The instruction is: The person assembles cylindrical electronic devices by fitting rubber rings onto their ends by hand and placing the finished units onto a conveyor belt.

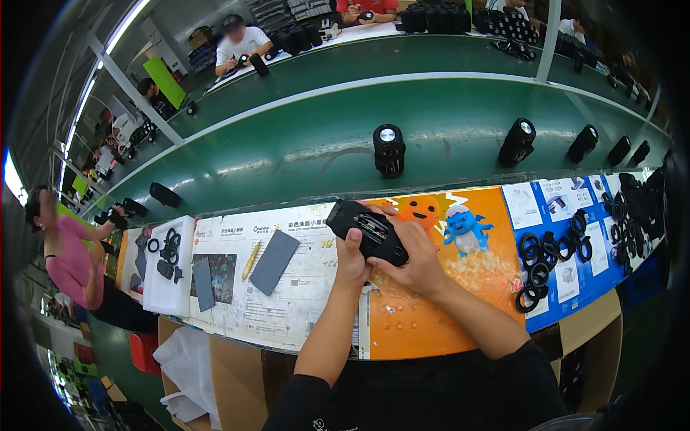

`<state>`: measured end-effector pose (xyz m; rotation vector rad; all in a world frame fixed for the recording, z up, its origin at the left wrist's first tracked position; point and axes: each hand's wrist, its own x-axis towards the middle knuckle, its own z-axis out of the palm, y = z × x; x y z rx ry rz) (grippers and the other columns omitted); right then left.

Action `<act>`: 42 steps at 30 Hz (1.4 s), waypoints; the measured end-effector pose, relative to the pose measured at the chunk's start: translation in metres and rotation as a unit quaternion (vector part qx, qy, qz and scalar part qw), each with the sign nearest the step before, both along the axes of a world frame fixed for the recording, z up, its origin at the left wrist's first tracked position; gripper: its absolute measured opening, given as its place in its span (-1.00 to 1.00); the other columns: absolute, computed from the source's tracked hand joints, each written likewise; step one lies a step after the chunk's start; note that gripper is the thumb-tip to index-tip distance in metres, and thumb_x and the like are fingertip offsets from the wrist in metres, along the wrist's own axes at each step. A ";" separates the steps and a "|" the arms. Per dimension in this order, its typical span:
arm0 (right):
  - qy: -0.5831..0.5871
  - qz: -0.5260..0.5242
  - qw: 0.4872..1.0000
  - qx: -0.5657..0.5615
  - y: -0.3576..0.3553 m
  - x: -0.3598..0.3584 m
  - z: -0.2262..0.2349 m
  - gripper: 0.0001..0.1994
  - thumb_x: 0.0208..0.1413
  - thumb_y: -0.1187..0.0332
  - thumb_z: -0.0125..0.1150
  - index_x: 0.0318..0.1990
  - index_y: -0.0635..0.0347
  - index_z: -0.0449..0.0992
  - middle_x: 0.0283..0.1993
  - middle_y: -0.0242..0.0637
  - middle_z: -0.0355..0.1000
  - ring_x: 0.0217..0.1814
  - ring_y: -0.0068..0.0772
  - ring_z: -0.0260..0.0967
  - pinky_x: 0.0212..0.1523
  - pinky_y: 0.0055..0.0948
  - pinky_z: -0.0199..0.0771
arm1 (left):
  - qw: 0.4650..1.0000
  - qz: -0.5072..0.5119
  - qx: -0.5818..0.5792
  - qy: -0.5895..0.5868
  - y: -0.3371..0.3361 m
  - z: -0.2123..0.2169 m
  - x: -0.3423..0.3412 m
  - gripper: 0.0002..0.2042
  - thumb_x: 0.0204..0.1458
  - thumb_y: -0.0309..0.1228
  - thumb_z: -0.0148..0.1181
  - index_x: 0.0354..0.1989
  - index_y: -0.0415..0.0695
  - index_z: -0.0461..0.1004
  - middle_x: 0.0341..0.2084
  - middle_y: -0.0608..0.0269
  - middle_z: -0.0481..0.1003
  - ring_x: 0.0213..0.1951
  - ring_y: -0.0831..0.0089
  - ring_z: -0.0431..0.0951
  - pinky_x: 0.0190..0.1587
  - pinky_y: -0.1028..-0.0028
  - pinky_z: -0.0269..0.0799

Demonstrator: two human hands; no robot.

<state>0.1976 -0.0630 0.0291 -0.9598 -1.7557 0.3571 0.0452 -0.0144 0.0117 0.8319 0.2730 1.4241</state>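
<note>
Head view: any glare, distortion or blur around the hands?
Head view: strong fisheye bend, dark vignette at the rim; ceiling light glares off the green conveyor belt; left hand, right hand and black speaker are sharp; the far workers are small and soft.

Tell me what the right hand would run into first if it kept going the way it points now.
The right hand points up and left across the black cylindrical device it grips together with the left hand. So it meets that device at once. Beyond lies printed paper, then probably the green conveyor belt; depth is unclear.
</note>
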 end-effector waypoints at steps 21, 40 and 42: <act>-0.005 -0.028 1.000 -0.014 0.001 -0.003 -0.007 -0.16 0.03 0.27 0.71 0.44 0.38 0.42 0.12 0.05 0.55 0.11 0.11 0.52 0.17 -0.10 0.57 | 0.997 -0.017 -0.069 0.011 -0.004 0.000 0.001 -0.46 0.18 -0.27 0.52 0.23 -0.18 0.40 0.03 0.07 0.62 0.15 0.10 0.68 0.29 0.17 0.63; 0.028 -0.020 0.995 -0.092 -0.001 0.000 -0.026 -0.18 0.02 0.20 0.74 0.35 0.31 0.38 0.20 0.07 0.48 0.24 0.13 0.50 0.28 -0.08 0.53 | 0.994 -0.034 -0.099 0.010 -0.003 -0.007 0.002 -0.53 0.18 -0.31 0.50 0.17 -0.20 0.45 -0.01 0.08 0.62 0.12 0.16 0.68 0.22 0.18 0.68; 0.016 -0.046 0.996 -0.077 0.000 -0.001 -0.029 -0.24 -0.02 0.19 0.77 0.26 0.27 0.45 0.17 0.07 0.53 0.16 0.12 0.59 0.20 -0.09 0.60 | 0.993 -0.024 -0.113 0.027 -0.004 -0.007 0.001 -0.53 0.18 -0.30 0.50 0.17 -0.20 0.45 0.00 0.06 0.63 0.08 0.17 0.70 0.18 0.19 0.70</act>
